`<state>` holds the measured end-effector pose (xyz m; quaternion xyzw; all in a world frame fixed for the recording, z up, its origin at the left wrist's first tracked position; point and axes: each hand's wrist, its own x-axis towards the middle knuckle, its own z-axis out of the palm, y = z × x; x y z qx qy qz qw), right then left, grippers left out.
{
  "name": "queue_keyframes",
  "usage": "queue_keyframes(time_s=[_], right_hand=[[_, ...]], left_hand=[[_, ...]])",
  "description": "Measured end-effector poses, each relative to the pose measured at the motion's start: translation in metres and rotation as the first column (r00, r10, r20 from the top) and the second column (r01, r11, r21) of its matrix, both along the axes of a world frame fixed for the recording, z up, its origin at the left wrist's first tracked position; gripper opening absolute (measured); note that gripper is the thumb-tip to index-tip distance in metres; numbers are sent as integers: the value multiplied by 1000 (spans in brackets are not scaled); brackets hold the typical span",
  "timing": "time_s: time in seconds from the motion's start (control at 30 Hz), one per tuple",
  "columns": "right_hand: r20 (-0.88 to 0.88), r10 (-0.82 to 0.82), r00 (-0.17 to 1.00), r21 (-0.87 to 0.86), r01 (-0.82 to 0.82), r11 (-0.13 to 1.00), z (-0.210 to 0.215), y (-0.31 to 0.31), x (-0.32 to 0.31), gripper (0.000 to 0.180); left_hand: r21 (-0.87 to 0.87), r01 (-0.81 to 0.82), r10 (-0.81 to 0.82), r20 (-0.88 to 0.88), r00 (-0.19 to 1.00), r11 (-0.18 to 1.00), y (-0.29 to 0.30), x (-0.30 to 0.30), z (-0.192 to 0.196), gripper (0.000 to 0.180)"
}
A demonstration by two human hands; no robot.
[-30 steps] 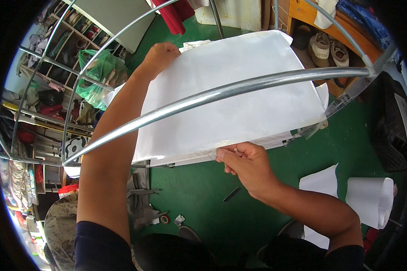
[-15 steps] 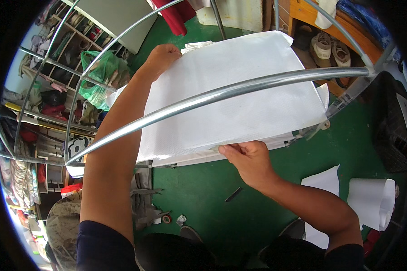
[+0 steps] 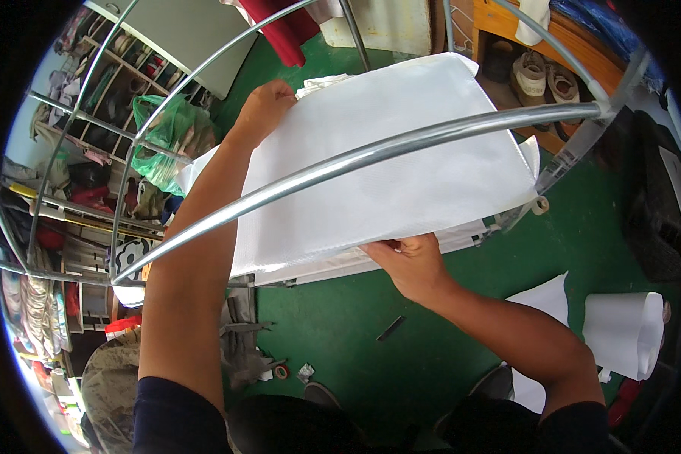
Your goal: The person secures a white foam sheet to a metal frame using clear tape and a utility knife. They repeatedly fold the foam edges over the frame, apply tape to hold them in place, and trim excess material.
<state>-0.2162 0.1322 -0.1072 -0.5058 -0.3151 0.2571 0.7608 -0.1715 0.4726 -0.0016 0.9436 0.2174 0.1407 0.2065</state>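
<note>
A large white sheet (image 3: pixel 356 197) with a fine woven texture lies across the metal tube frame, beneath a curved tube (image 3: pixel 401 144). At its far left edge my left hand (image 3: pixel 266 110) is closed, with the fingertips pinching the sheet's border next to a crumpled white cloth (image 3: pixel 321 83). My left forearm passes under the curved tube. My right hand (image 3: pixel 412 265) grips the sheet's near edge, thumb on top and the other fingers tucked underneath. Below that edge shows another strip of white material (image 3: pixel 318 269).
A green plastic bag (image 3: pixel 166 140) hangs by the left rack. Shoes (image 3: pixel 545 79) sit in a wooden shelf at the far right. On the green floor lie white sheet offcuts (image 3: pixel 541 303), a white roll (image 3: pixel 620 333), a tape roll (image 3: pixel 281 371) and a thin dark strip (image 3: pixel 390 328).
Both hands keep their grip on the sheet's edges. The right hand's fingers have slipped further under the near edge. The whole view has shifted slightly.
</note>
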Motion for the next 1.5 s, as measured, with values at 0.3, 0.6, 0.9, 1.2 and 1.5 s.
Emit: queue_keyframes(time_s=[0.3,0.6,0.9,1.2,1.5], right_hand=[[74,9,997,3,-9,1000,1,8,5,18],[47,32,998,53,-34,998,0,7,11,27],[23,15,1000,102,-18,995,-6,13,13,30],[-55,80,995,77,-76,994,0,12,17,26],[-145,135,980,110,-120,987,6,10,18,19]], left_hand=[[238,111,-169,239,956,965,-64,-39,18,24],[321,550,-509,-210,835,771,-208,-131,34,73],[457,425,-396,-163,904,781,-211,-133,4,84],[502,425,-403,-157,901,754,-213,-132,-3,74],[631,403,-392,-166,905,663,-209,-132,-15,70]])
